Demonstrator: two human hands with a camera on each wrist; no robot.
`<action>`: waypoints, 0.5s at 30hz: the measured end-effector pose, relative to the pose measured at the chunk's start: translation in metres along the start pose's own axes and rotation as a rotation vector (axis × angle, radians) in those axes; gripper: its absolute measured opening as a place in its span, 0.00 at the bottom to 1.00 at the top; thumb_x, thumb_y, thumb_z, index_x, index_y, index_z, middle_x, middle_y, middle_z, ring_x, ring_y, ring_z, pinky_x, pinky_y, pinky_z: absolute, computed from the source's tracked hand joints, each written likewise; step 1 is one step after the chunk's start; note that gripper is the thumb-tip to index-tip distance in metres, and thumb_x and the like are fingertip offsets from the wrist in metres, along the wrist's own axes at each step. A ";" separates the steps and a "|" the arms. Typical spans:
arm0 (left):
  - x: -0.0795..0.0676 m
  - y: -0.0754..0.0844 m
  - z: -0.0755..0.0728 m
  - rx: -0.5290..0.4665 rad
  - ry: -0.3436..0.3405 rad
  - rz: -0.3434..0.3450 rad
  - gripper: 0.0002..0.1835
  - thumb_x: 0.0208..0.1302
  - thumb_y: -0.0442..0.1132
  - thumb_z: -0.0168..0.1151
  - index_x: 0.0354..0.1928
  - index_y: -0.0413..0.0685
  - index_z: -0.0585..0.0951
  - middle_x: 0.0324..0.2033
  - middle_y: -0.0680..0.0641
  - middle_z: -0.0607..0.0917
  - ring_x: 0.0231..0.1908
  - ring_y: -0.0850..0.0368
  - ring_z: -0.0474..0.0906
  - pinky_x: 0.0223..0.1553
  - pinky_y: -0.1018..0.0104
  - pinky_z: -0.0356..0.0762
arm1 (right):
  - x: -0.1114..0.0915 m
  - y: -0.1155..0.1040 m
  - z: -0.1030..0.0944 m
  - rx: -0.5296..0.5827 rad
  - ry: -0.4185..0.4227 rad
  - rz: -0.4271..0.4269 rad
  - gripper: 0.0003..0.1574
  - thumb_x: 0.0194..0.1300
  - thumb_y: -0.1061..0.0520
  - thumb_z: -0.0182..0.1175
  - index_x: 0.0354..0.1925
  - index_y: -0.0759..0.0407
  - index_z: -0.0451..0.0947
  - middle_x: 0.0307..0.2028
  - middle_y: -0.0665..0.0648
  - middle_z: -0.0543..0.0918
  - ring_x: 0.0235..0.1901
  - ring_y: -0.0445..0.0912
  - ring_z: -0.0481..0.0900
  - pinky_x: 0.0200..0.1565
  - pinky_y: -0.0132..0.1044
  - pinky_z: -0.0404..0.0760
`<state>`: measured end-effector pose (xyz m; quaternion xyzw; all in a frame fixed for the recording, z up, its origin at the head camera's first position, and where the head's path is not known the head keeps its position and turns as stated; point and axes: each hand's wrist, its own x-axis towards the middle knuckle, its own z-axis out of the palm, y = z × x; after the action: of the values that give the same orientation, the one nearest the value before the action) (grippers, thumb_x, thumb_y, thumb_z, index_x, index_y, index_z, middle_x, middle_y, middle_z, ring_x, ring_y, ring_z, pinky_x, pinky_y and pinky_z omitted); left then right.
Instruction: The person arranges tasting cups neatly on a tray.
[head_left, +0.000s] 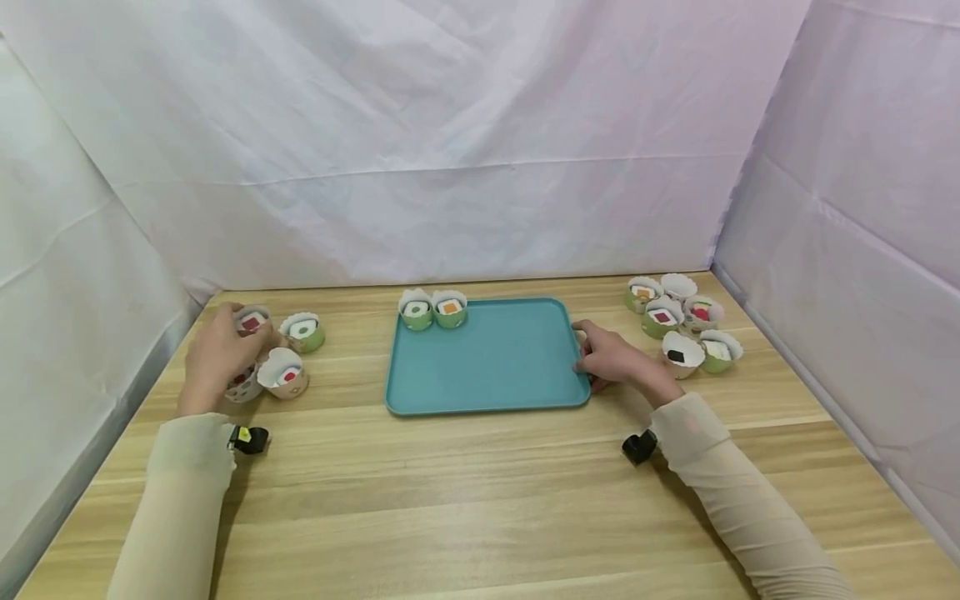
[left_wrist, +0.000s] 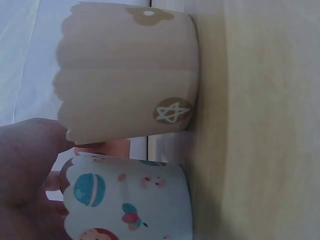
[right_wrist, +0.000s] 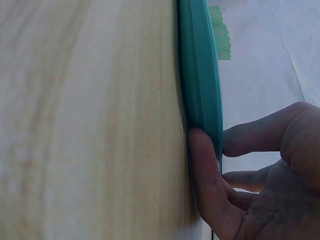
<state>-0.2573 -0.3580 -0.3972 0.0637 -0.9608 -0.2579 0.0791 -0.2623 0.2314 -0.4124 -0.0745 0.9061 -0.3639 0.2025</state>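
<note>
My left hand (head_left: 221, 354) is among paper baking cups at the table's left, its thumb and fingers about the rim of a far cup holding a dark red square (head_left: 252, 322). In the left wrist view, a beige cup (left_wrist: 125, 75) and a white patterned cup (left_wrist: 132, 200) hide part of the fingers. Beside it stand a green cup with a white ring (head_left: 303, 330) and a cup with a red piece (head_left: 283, 375). My right hand (head_left: 607, 357) pinches the right rim of a teal tray (head_left: 495, 358); in the right wrist view, fingers (right_wrist: 205, 160) lie against that rim.
Two green cups, one with a white ring (head_left: 416, 310) and one with an orange square (head_left: 450, 309), stand in the tray's far left corner. Several filled cups (head_left: 663, 317) cluster at the table's right, near my right forearm. White cloth (head_left: 450, 167) hangs behind the table.
</note>
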 end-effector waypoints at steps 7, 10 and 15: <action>-0.001 0.013 -0.006 -0.045 0.082 0.024 0.42 0.73 0.57 0.53 0.76 0.31 0.60 0.64 0.22 0.71 0.61 0.25 0.68 0.56 0.28 0.68 | 0.000 0.001 0.000 0.002 -0.003 -0.006 0.51 0.70 0.65 0.60 0.81 0.63 0.44 0.43 0.65 0.74 0.34 0.51 0.81 0.30 0.42 0.89; 0.000 0.020 -0.007 -0.068 0.107 0.030 0.42 0.73 0.57 0.54 0.76 0.32 0.61 0.64 0.23 0.73 0.62 0.25 0.68 0.57 0.30 0.68 | 0.000 0.001 0.000 0.001 -0.001 -0.003 0.51 0.70 0.65 0.60 0.81 0.63 0.44 0.43 0.65 0.75 0.34 0.51 0.81 0.30 0.42 0.89; -0.004 0.031 -0.011 -0.112 0.147 0.034 0.42 0.73 0.58 0.56 0.77 0.35 0.62 0.54 0.26 0.80 0.55 0.30 0.74 0.51 0.38 0.71 | -0.001 0.000 0.000 -0.008 -0.005 -0.007 0.51 0.70 0.65 0.60 0.81 0.64 0.44 0.43 0.66 0.75 0.32 0.51 0.82 0.30 0.42 0.89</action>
<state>-0.2540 -0.3362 -0.3722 0.0617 -0.9374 -0.3045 0.1570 -0.2617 0.2318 -0.4118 -0.0795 0.9068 -0.3607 0.2030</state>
